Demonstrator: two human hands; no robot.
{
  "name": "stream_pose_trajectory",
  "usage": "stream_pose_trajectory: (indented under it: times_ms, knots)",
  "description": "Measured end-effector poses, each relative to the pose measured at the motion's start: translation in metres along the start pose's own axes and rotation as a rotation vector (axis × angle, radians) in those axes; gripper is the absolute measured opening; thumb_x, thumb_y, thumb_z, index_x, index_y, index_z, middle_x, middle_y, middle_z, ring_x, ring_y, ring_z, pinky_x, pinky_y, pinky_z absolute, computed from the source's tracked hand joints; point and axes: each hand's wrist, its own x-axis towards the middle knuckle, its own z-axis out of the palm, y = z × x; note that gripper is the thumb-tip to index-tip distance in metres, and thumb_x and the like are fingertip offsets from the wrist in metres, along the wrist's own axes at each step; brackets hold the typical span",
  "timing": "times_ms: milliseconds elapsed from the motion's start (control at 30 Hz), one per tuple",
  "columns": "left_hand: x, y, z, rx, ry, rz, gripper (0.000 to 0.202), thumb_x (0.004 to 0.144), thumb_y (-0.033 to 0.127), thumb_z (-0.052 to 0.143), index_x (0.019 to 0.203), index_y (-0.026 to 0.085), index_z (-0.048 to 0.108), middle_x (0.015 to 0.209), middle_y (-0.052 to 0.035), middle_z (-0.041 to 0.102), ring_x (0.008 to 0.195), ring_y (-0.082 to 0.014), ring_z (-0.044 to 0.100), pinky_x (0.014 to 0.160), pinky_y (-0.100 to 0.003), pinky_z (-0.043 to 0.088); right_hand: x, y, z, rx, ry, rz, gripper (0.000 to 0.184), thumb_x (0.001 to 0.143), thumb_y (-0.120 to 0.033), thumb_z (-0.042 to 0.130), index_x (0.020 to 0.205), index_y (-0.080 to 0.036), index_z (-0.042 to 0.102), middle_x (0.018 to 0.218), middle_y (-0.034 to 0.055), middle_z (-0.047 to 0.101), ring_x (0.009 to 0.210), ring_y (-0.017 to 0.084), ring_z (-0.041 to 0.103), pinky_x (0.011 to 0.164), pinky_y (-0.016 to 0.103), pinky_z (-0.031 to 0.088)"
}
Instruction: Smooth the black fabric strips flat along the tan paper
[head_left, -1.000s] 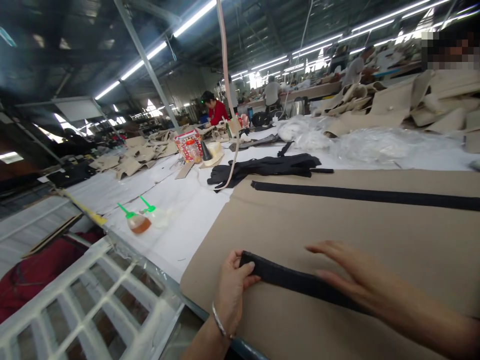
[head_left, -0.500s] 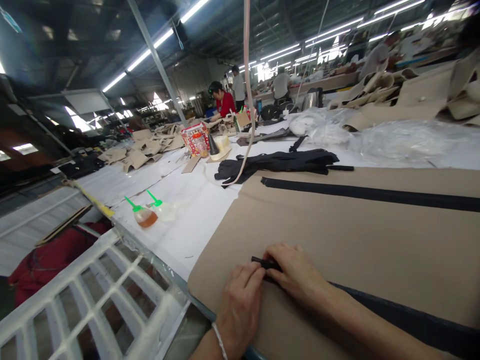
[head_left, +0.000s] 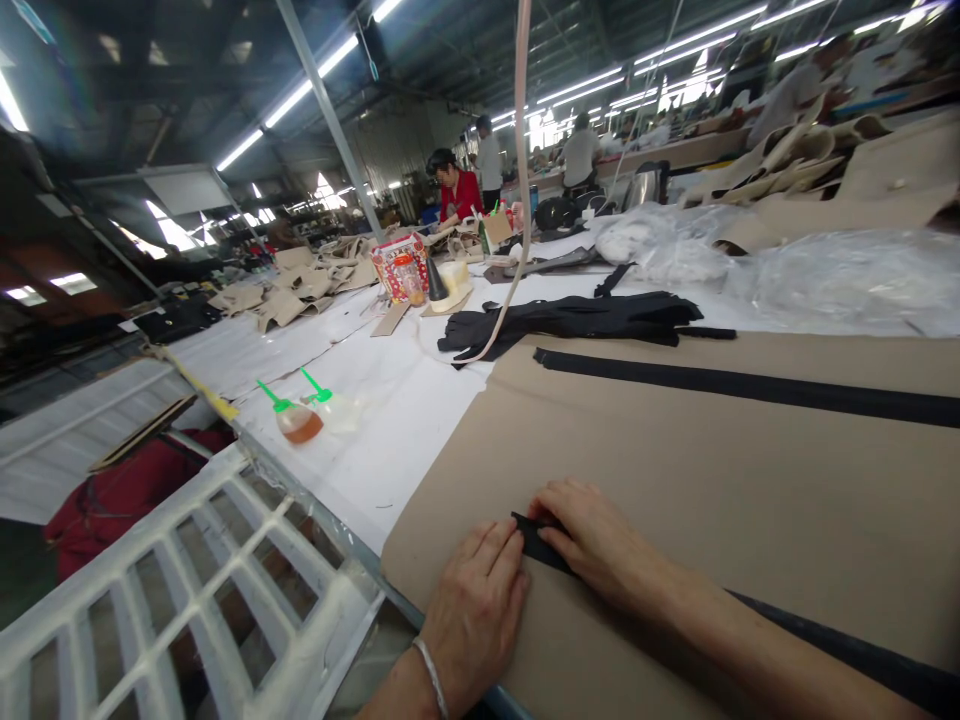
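Note:
A black fabric strip (head_left: pixel 541 548) lies along the near part of a large tan sheet (head_left: pixel 645 440), its end spread flat between my hands. My left hand (head_left: pixel 480 590) rests on the sheet with its fingers laid flat and their tips against the strip's end; a pale bracelet circles the wrist. Just to the right, my right hand (head_left: pixel 589 530) is closed on the strip's far edge, with bent fingers and thumb. My right forearm hides part of the strip. Farther back on the sheet lies a second black strip (head_left: pixel 720 382).
Beyond the sheet are a pile of black strips (head_left: pixel 577 320), clear plastic bags (head_left: pixel 840 270) and a hanging hose (head_left: pixel 523 130). Two green-nozzled bottles (head_left: pixel 301 424) lie at left. A white slatted rack (head_left: pixel 172 600) stands beside the table edge. A person in red (head_left: pixel 463 190) works farther off.
The strip's end, rolled up between my fingers before, now lies flatter. My left hand has flattened and slid slightly down off it. The view has shifted slightly.

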Motion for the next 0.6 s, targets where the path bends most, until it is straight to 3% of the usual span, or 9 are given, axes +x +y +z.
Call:
stream_pose_trajectory:
  times_ms: [367,600]
  knots:
    - [0.001,-0.006,-0.003,0.047,0.006,0.056,0.035,0.094,0.015,0.044,0.126,0.009,0.056,0.131,-0.0130,0.060,0.121,-0.0251,0.056,0.101,-0.043,0.052,-0.011,0.009,0.008,0.098,0.051,-0.130,0.024,0.089,-0.002,0.051,0.101,-0.017,0.066,0.098,0.0065,0.059,0.093,0.020,0.053,0.086,0.033,0.042]
    - [-0.002,-0.008,-0.001,0.077,-0.003,0.055,0.037,0.094,0.015,0.043,0.129,0.010,0.054,0.133,-0.0119,0.059,0.121,-0.0245,0.056,0.102,-0.043,0.051,-0.022,0.011,0.016,-0.038,0.078,-0.246,0.030,0.089,0.003,0.046,0.105,-0.016,0.063,0.097,0.0068,0.055,0.090,0.021,0.050,0.085,0.035,0.043]
